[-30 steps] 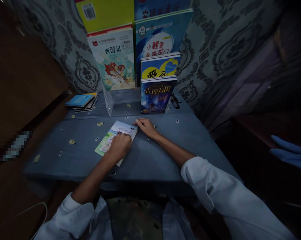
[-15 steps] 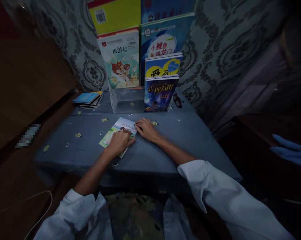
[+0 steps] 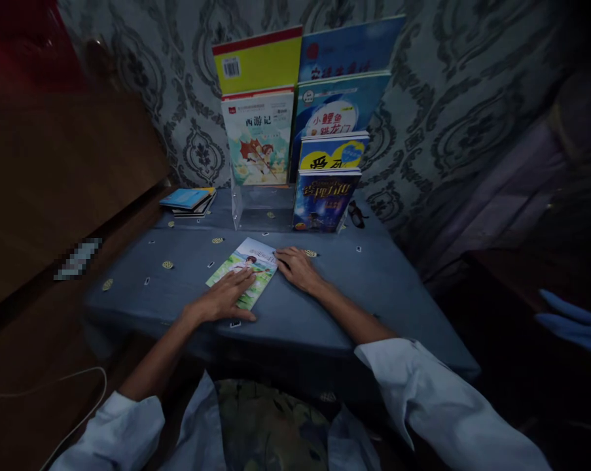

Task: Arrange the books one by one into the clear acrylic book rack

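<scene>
A small booklet (image 3: 258,252) with a green and pale blue cover lies flat and tilted on the blue tablecloth (image 3: 324,314). Across its lower left part rests my left hand (image 3: 224,296), fingers spread on the cover and thumb stretched toward the table's front edge. My right hand (image 3: 298,269) lies at the booklet's upper right corner, its fingertips bent and close together by the edge; whether they pinch it cannot be made out.
Behind the booklet, a clear stand (image 3: 263,219) holds several upright books (image 3: 260,140). A small stack of books (image 3: 187,199) lies at the back left, dark glasses (image 3: 357,214) right of the stand. A blue glove-like object (image 3: 574,320) shows at far right.
My left hand has slid left and down across the booklet and spread flatter, uncovering more of the cover. My right hand remains at the corner. The whole view has shifted.
</scene>
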A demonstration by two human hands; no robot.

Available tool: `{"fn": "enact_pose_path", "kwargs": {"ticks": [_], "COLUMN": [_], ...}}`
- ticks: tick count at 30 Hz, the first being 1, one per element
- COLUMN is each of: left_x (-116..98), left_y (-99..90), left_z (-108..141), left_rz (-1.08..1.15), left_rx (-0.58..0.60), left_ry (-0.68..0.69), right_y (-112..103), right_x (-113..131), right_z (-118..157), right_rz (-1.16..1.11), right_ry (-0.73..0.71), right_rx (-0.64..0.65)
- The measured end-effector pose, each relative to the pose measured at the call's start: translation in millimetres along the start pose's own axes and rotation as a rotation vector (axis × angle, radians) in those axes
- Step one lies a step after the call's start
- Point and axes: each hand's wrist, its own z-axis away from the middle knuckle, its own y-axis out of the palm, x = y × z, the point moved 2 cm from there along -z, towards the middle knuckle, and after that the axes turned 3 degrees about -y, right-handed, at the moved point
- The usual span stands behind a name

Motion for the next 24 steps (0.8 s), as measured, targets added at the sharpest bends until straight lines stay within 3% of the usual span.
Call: {"fn": "enact_pose_path", "kwargs": {"ticks": [7,15,20,24], "left_x": [10.6,4.6,-4.7,-25.1], "left_y": [-5.4,0.5,-2.2,0.0], "left_z": [15.5,23.4,20.7,13.1], "left_rz": [-0.006,-0.116,-0.157,-0.238], "left_rx": [-0.006,-0.225,-0.318,-0.356], "left_ry": [0.033,0.078,-0.072,-0.216], "right_y": [5.0,-3.9,-5.5,-7.5], "right_x": [-6.5,-0.9,1.3,4.6], "right_z": [-1.1,-2.6,-3.6,-4.1], "right_rz": [-0.042,-0.044,-0.015,0.000], "right_ry": [-0.010,0.014,0.011,-0.003], "right_rx": [-0.016,0.005,0.016,-0.001]}}
